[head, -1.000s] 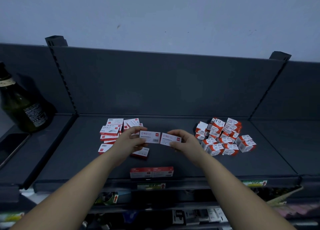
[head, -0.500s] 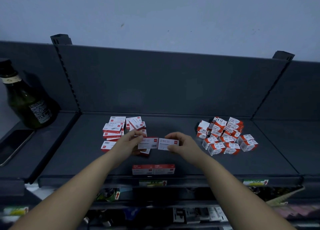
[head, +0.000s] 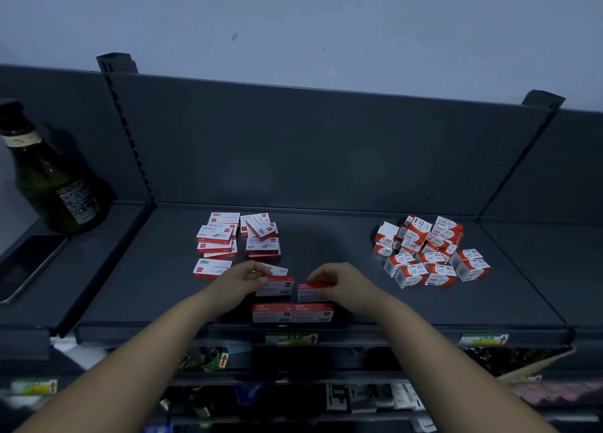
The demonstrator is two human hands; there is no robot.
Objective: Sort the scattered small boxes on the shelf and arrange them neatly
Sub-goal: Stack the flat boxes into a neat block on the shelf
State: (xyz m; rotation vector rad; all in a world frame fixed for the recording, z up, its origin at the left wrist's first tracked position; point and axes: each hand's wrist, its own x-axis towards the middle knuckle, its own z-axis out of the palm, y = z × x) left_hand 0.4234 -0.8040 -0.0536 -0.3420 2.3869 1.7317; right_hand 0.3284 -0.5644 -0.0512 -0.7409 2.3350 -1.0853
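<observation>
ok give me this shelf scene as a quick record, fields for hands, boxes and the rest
left hand: holds left box
right hand: holds right box
placing: both side by side, just behind front pair; whether they touch the shelf, cannot tell
front pair: two flat boxes in a row at the shelf edge
flat pile: loose stacks, back left
cube pile: jumbled, back right
bottle: standing, next bay left
phone: lying flat in front of bottle
</observation>
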